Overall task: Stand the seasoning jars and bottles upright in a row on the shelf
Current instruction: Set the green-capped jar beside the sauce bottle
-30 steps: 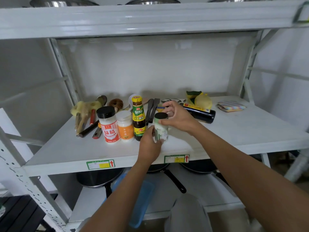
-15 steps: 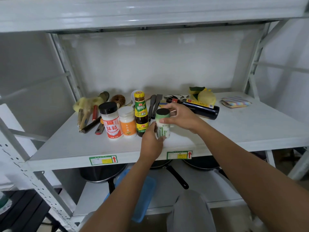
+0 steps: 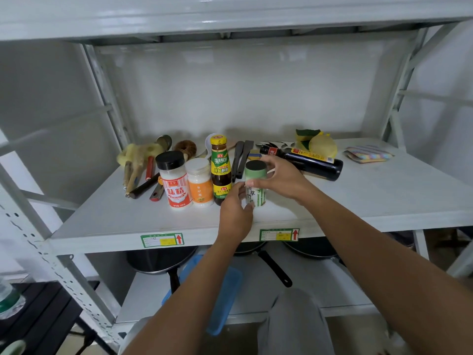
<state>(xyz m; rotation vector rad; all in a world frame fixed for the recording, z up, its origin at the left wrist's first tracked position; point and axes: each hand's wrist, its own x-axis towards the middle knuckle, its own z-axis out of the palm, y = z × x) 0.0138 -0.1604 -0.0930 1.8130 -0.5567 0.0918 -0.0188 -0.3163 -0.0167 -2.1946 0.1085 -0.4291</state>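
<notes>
Three containers stand upright in a row on the white shelf (image 3: 133,221): a red-labelled jar with a black cap (image 3: 174,183), an orange-labelled jar with a white lid (image 3: 200,185), and a yellow-capped sauce bottle (image 3: 220,170). Right of them stands a green-and-white jar with a black lid (image 3: 256,172). My left hand (image 3: 236,208) grips its lower part and my right hand (image 3: 281,178) holds its upper side. A dark soy sauce bottle (image 3: 311,162) lies on its side behind my right hand.
Wooden and metal utensils (image 3: 143,170), a round brush (image 3: 185,147) and black spatulas (image 3: 242,157) lie at the back of the shelf. Yellow sponges (image 3: 320,143) and a folded cloth (image 3: 366,153) sit at the back right. Pans (image 3: 158,262) rest on the lower shelf.
Both hands have kept hold of the green-and-white jar and set it closer to the sauce bottle, standing on the shelf. The view has tilted down slightly.
</notes>
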